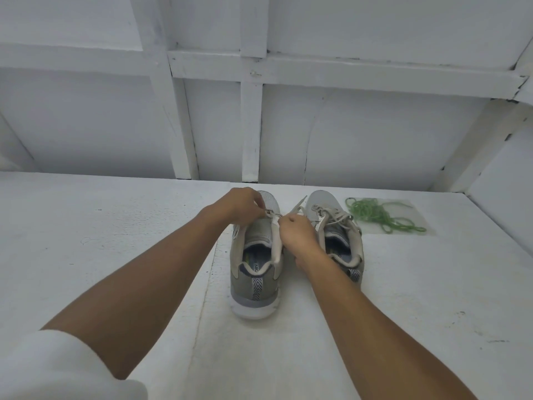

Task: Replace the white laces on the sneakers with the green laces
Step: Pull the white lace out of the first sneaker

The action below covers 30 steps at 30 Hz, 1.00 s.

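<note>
Two grey sneakers stand side by side on the white surface, heels toward me. On the left sneaker (255, 281) the white lace (276, 241) is mostly pulled out and hangs down its right side. My left hand (240, 206) pinches the lace near the toe-end eyelets. My right hand (297, 233) grips the same lace just to the right, between the shoes. The right sneaker (340, 226) still carries its white laces (331, 216), loosely tied. A tangle of green laces (377, 215) lies right of the shoes on a clear plastic sheet.
A white panelled wall (251, 125) with vertical battens rises directly behind the sneakers. The white tabletop (115, 226) spreads to both sides. A white side wall (501, 180) closes in on the right.
</note>
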Motion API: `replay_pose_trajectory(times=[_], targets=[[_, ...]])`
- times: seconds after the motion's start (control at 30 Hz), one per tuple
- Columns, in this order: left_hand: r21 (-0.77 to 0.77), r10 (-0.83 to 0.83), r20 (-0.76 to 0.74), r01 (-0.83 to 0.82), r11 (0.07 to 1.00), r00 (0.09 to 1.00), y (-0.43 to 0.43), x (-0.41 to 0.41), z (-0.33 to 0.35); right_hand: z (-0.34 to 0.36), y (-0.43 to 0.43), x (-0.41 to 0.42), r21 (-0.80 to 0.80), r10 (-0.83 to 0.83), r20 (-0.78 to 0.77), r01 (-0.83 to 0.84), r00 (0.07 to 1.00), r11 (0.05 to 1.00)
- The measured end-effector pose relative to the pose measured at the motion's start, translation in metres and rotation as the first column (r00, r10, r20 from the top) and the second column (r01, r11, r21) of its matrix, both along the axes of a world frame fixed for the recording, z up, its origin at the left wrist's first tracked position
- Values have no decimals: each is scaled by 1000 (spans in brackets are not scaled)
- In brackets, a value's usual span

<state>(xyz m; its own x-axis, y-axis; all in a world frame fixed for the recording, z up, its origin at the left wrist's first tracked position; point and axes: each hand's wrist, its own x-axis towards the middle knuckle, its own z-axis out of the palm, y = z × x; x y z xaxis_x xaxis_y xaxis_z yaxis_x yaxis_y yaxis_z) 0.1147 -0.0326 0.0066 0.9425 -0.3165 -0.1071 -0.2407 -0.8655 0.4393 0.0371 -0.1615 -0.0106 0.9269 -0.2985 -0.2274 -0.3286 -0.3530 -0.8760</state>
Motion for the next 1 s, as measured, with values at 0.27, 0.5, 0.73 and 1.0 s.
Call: replay_pose_trajectory(times=[0.27, 0.5, 0.73, 1.0], targets=[[55, 15, 49, -17, 998, 999, -7, -4, -9, 5, 0, -2, -47, 44, 2, -44, 999, 998], [14, 288, 218, -298, 954, 932, 26, 13, 15, 4, -2, -1, -80, 47, -4, -47, 999, 996], [-56, 173, 133, -167, 984, 976, 21, 5, 13, 4, -1, 0, -74, 46, 4, -46, 999, 996], [136, 14, 96, -27, 990, 995, -12, -5, -11, 1, -3, 4, -104, 55, 11, -54, 998, 993]])
